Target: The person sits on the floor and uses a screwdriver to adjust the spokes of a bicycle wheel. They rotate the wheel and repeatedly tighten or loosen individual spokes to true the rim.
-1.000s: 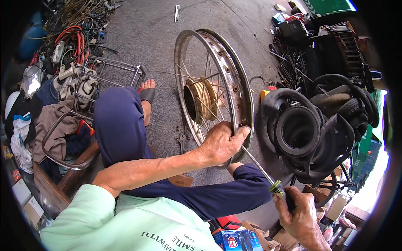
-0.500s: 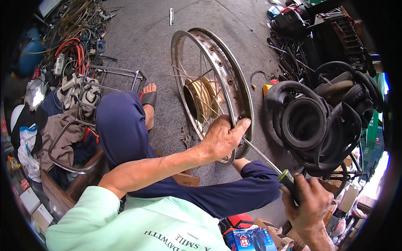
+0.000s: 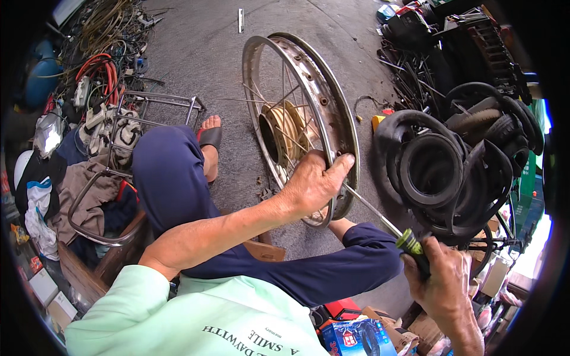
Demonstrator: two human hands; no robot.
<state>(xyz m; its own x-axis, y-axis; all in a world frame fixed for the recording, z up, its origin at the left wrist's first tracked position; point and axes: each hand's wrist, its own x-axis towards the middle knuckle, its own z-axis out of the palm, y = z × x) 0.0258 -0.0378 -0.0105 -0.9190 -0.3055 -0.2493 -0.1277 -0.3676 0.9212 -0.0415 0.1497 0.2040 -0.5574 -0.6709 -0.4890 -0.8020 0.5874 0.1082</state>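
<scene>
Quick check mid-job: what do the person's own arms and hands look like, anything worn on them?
The left hand and right hand are gloveless, with no watch visible. A short, pale mint-green sleeve covers the left upper arm; no right sleeve shows.

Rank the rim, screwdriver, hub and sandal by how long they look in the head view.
Largest to smallest:
1. Rim
2. Screwdriver, its handle partly hidden
3. Hub
4. Sandal
</scene>
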